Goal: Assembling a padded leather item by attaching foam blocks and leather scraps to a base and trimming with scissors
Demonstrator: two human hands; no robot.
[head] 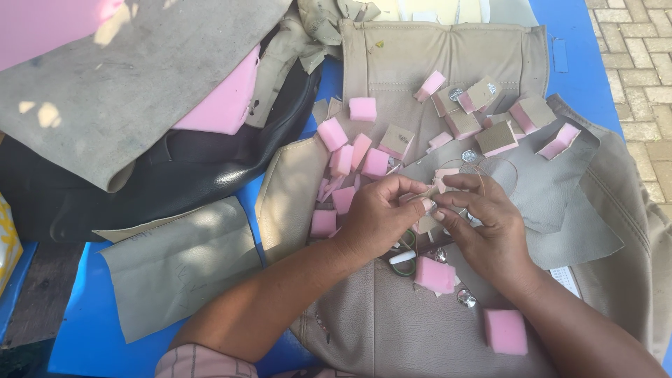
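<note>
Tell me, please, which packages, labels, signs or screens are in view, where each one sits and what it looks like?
Package: far left edge, beside the black cover; only a yellow and white corner shows, mostly cut off.
Label or ruler strip: right of the right hand, on the beige cover; small, white, partly hidden.
No signs or screens.

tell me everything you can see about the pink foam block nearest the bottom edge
The pink foam block is a small, roughly square piece of spongy-looking foam in plain pink, with soft edges and a visible side face. It lies flat and alone on the beige leather-like cover, just beside the right forearm, apparently not touching it. No hand holds it. A round silver disc lies a little to its left, and another pink block sits beyond that.
</note>
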